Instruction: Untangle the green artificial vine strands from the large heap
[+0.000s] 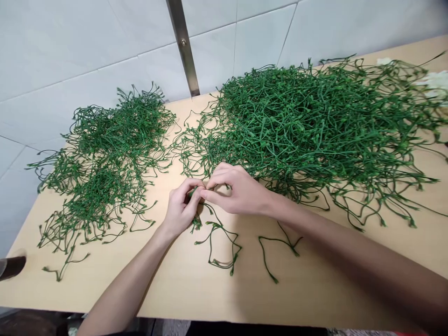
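My left hand (182,205) is closed around a small bunch of green artificial stems (196,221), whose ends stick out below the fingers. My right hand (235,189) meets it at the fingertips, thumb and index finger pinched together; whatever is between them is too small to make out. Just below the hands, a few loose green stems (224,265) lie bent on the table. Another branched stem (268,261) rests a little further right, under my right forearm.
A large tangled heap of green stems (308,126) covers the back right of the wooden table (196,294). A smaller heap (105,158) lies on the left. White petals (436,84) show at the far right. A metal post (184,46) stands against the tiled wall (87,37).
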A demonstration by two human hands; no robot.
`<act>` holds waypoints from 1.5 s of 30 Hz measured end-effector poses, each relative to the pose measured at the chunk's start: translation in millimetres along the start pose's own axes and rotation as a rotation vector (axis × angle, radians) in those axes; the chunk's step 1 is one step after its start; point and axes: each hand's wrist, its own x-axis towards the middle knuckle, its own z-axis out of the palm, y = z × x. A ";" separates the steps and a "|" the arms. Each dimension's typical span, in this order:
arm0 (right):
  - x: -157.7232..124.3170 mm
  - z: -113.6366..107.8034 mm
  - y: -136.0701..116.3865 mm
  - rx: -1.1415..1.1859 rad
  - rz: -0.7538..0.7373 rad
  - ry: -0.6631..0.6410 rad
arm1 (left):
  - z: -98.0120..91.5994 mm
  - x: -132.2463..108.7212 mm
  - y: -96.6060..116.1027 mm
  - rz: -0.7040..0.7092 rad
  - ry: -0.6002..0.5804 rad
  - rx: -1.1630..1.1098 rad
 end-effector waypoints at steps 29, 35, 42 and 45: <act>-5.6 3.8 -7.2 -0.021 -0.136 0.058 | 5.8 -7.9 -0.5 0.216 0.022 0.216; -6.6 8.3 -9.8 -0.041 -0.094 0.080 | 6.4 -6.7 2.4 0.104 0.012 0.151; -2.1 0.3 -7.8 0.162 -0.049 -0.012 | 5.3 -0.8 1.3 0.012 -0.100 -0.112; -2.0 0.1 -6.3 0.220 -0.034 -0.042 | 4.2 1.2 1.6 -0.032 -0.152 -0.182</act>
